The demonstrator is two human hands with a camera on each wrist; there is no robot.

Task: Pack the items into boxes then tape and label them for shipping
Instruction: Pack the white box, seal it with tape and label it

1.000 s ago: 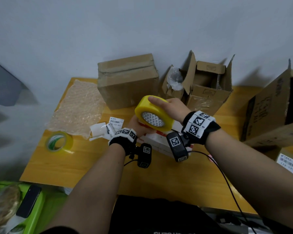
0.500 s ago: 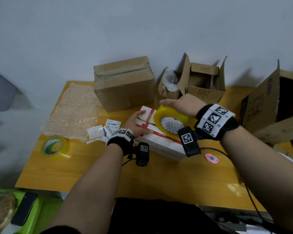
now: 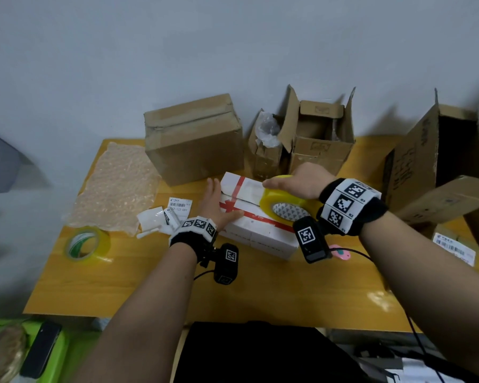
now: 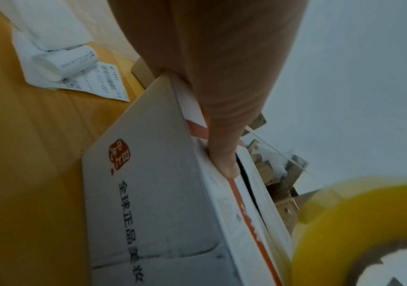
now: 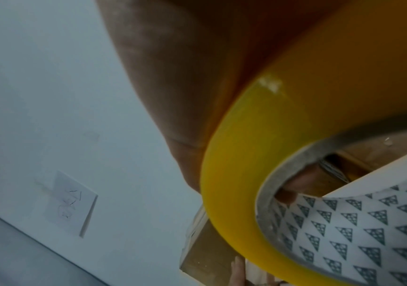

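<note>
A white box (image 3: 256, 230) printed with a red ribbon lies at the middle of the wooden table (image 3: 260, 294). My left hand (image 3: 215, 206) rests against its left end with the fingers straight. Its thumb lies on the top seam (image 4: 224, 154) of the white box (image 4: 148, 193). My right hand (image 3: 299, 182) grips a yellow tape roll (image 3: 284, 203) from above, holding it low over the right part of the box top. The tape roll (image 5: 266, 158) fills the right wrist view, and a fingertip shows inside its core. The roll's edge (image 4: 359, 216) also shows in the left wrist view.
Behind the white box stand a closed cardboard box (image 3: 194, 142), a small box stuffed with plastic (image 3: 264, 146) and an open carton (image 3: 322, 136). A large carton (image 3: 437, 167) lies at the right. Bubble wrap (image 3: 114, 186), a second tape roll (image 3: 86, 244) and shipping labels (image 3: 179, 204) lie at the left.
My right hand carried the tape roll rightward and down over the box top. The left hand left the roll and came to rest against the box's left end.
</note>
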